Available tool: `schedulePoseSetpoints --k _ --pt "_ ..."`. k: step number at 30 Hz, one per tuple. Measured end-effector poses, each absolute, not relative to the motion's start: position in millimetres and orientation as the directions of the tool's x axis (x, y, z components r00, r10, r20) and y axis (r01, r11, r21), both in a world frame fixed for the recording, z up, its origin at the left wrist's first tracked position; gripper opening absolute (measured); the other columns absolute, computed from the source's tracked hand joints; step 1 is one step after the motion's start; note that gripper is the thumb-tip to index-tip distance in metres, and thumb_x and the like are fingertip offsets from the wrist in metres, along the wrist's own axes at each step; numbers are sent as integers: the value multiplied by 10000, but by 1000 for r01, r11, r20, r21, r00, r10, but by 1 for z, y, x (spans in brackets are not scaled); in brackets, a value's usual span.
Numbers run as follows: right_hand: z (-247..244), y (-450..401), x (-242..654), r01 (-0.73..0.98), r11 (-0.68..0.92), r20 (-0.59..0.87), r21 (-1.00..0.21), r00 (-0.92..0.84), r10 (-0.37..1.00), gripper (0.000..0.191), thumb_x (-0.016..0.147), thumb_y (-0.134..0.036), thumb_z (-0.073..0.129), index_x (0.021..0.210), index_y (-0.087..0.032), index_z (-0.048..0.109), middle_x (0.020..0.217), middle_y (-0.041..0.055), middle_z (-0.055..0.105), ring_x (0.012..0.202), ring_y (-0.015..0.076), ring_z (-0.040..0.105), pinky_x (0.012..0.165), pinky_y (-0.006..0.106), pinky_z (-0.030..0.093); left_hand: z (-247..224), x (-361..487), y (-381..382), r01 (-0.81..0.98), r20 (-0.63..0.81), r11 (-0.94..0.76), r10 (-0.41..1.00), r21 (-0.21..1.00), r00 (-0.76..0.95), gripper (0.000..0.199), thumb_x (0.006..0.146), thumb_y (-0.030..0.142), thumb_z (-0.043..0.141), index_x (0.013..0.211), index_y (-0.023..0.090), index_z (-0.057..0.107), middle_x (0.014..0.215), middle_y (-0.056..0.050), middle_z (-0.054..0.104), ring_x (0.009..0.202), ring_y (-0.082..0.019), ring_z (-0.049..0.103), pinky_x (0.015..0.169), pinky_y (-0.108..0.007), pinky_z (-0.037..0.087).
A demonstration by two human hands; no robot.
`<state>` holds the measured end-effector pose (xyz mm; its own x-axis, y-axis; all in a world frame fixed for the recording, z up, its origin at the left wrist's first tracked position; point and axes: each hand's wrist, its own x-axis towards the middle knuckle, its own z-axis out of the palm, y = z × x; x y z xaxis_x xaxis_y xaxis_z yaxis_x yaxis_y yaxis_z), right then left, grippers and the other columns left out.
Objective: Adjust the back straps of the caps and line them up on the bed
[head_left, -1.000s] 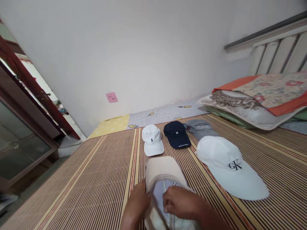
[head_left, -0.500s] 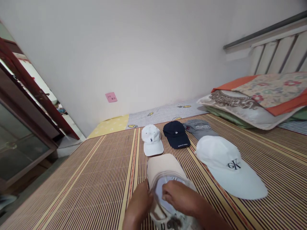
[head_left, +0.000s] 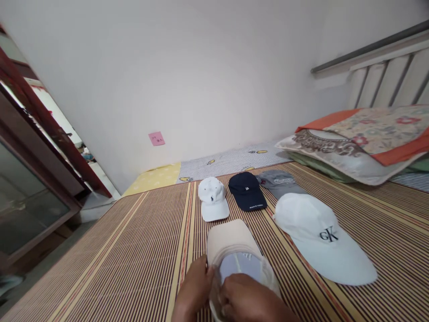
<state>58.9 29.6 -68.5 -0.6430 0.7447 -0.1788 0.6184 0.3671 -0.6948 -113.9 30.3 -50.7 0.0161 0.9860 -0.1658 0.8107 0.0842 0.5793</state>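
A beige baseball cap (head_left: 231,235) lies upside down on the striped mat, its brim pointing away from me and its pale lining showing. My left hand (head_left: 197,282) grips the cap's left edge. Inside the crown, my right hand (head_left: 246,295) is closed, knuckles up; its fingertips are hidden, so what they hold, if anything, cannot be made out. Beyond the brim sits a small white cap (head_left: 213,199) with a dark emblem. Beside that is a navy cap (head_left: 246,190), then a grey cap (head_left: 281,182). A large white cap (head_left: 310,228) lettered CK lies at the right.
The striped mat (head_left: 134,250) covers the bed up to a patterned sheet (head_left: 231,157) along the wall. Stacked pillows (head_left: 365,138) lie at the right by the headboard (head_left: 395,76). A pink note (head_left: 156,138) is on the wall. A glass-fronted cabinet (head_left: 27,192) stands left.
My right hand has moved down towards me inside the beige cap, uncovering more of the lining. My left hand stays at the cap's left edge. The view has shifted slightly.
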Motion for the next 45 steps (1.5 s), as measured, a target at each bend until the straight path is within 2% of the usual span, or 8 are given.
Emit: schedulePoseSetpoints --k 7,11,19,24,28,33,40,45 --pt "-22 51 106 569 425 66 -704 -543 837 277 968 -290 471 1018 -213 733 1057 102 785 985 252 704 856 331 469 -50 -122 33 782 -151 180 982 597 -111 294 956 326 478 1104 173 680 965 -100 765 918 -237 713 819 -324 497" --pt "-11 64 141 594 362 176 -719 -348 921 244 969 -286 490 948 -201 718 953 80 766 903 240 691 805 340 455 -25 -120 25 758 23 78 992 648 -122 356 951 391 487 1170 170 661 1003 -104 746 834 -240 692 772 -351 502" --pt "-10 40 130 559 436 84 -706 -544 835 230 848 -286 690 1040 -192 774 1097 108 760 1114 303 647 1013 418 429 -8 -107 3 647 -164 6 969 762 184 261 724 331 748 962 227 762 1049 -59 771 1019 -275 679 908 -350 509" --pt "-38 25 109 491 522 85 -697 -666 741 403 726 -365 820 1089 -203 754 1094 69 739 1116 292 654 1246 508 181 -22 -110 6 696 -225 80 967 713 120 197 660 268 744 850 218 761 981 -47 766 942 -258 677 840 -335 503" --pt "-56 21 99 566 555 74 -609 -656 751 204 817 -243 699 1011 -185 722 1064 82 735 1118 295 645 1160 489 314 -28 -110 7 602 -275 159 956 783 106 84 620 178 691 696 171 727 703 -13 684 748 -219 642 715 -317 466" --pt "-30 31 103 693 450 61 -562 -509 859 86 843 -144 596 878 -182 665 912 81 725 898 265 648 747 344 407 -36 -112 1 435 -284 198 948 878 142 111 606 147 714 715 167 715 705 17 636 729 -180 577 710 -302 419" --pt "3 41 130 473 396 124 -787 -508 853 167 833 -112 599 962 -193 667 785 -12 635 718 153 558 634 269 350 -44 -115 4 250 -124 56 957 967 264 153 782 288 744 769 167 651 688 28 578 649 -128 470 615 -266 320" --pt "5 39 140 216 291 113 -932 -591 799 235 829 -122 602 1032 -191 700 794 -17 643 726 144 577 635 251 408 -33 -107 3 9 -54 54 954 998 296 306 728 376 864 844 145 699 759 4 609 703 -127 504 661 -256 380"
